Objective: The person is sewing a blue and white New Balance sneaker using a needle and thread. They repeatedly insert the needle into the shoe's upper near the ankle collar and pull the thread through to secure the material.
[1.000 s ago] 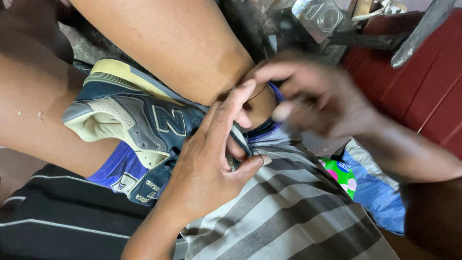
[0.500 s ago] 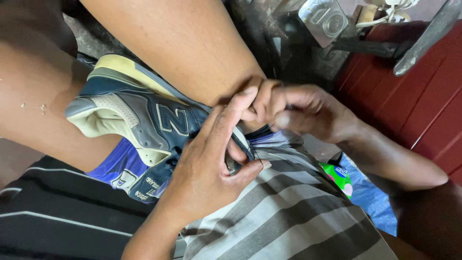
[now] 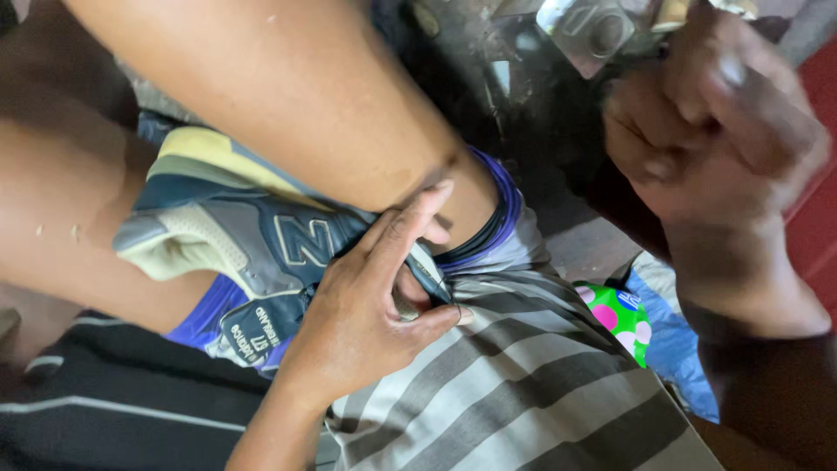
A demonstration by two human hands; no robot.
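The right hand (image 3: 711,131) has lifted away from the shoe: 0.5 s ago it sat against the shoe's collar beside the left hand, fingers working at the same spot, and now it hangs up near the top right corner of the view, well apart from the shoe. It is blurred; the fingers look curled in toward the palm, but I cannot tell whether it holds anything.

The left hand (image 3: 366,314) has stayed where it was. Its fingers lie across the side of the grey and navy sneaker (image 3: 253,240) and its thumb presses in below, pinching the dark edge of the shoe's opening, so the hand is closed on the sneaker. The sneaker lies on its side on the striped grey cloth (image 3: 523,392) over the person's lap, sole edge toward the left, tucked under a bare leg (image 3: 288,96) that crosses the view from the top left. A purple inner lining (image 3: 501,205) shows at the opening.

Judging from this, the 2-handed work at the collar has paused and only 1 hand steadies the shoe. Beside the lap's right edge lies a green spotted wrapper (image 3: 619,318) on blue cloth (image 3: 676,349).
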